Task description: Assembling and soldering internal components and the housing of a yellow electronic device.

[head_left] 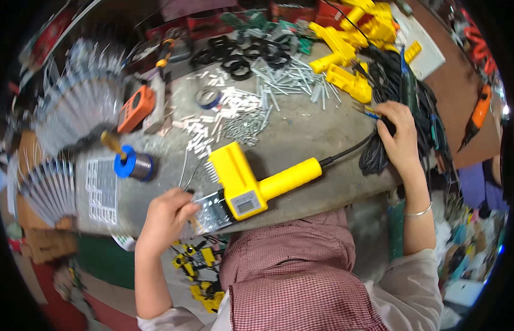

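A yellow hand-held electric tool [251, 185] lies at the front of the worktable, with a small display panel on its head and its handle pointing right. A flat, shiny plate [214, 211], apparently in clear plastic, sticks out of the head's left side. My left hand [166, 218] pinches the outer end of this plate, thumb and fingers closed. A black cord [348, 150] runs from the handle toward a cable bundle. Beside that bundle, my right hand [399, 129] closes on small blue-handled pliers [368, 113], their tips pointing left; the palm side is hidden.
A blue solder spool [133, 165] and an orange meter [136, 108] stand left. White tubes [235, 99], metal pins [293, 77], black rings [235, 66] and yellow shells [348, 83] cover the table's far side. Dark cables [373, 157] lie right.
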The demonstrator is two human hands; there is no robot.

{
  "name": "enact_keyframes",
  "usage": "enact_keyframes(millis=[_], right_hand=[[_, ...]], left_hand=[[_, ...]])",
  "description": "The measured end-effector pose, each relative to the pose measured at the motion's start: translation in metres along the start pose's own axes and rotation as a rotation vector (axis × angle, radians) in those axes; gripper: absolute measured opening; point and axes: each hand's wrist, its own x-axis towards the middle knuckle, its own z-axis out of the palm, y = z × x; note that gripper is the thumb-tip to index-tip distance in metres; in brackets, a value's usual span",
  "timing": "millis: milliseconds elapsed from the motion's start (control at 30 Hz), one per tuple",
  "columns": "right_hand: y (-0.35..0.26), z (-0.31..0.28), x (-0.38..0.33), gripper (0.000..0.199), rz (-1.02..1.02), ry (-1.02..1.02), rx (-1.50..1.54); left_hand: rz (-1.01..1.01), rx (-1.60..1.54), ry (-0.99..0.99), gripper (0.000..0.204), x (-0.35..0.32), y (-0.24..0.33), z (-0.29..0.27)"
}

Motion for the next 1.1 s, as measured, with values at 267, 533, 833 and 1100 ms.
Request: enact_keyframes(millis=[267, 533, 833, 1100], right_hand=[[0.023, 0.013, 0.002, 0.023, 0.005, -0.022, 0.013], [0.083, 0.007, -0.027, 0.024, 0.052, -0.086, 0.054], [-0.086, -0.018, 0.019, 0.022, -0.178, -0.205, 0.371], [-0.384, 0.046, 0.038, 0.022, -0.814, -0.601, 0.792]], left_hand=[[-0.185, 0.116, 0.075, 0.020, -0.011, 0.017, -0.003], [-0.128, 0.435, 0.535, 0.016, -0.055, -0.007, -0.023], [-0.736, -0.764, 0.951, 0.044, -0.210, -0.129, 0.004], [-0.530, -1.255, 0.947, 0.031, -0.177, -0.137, 0.012]])
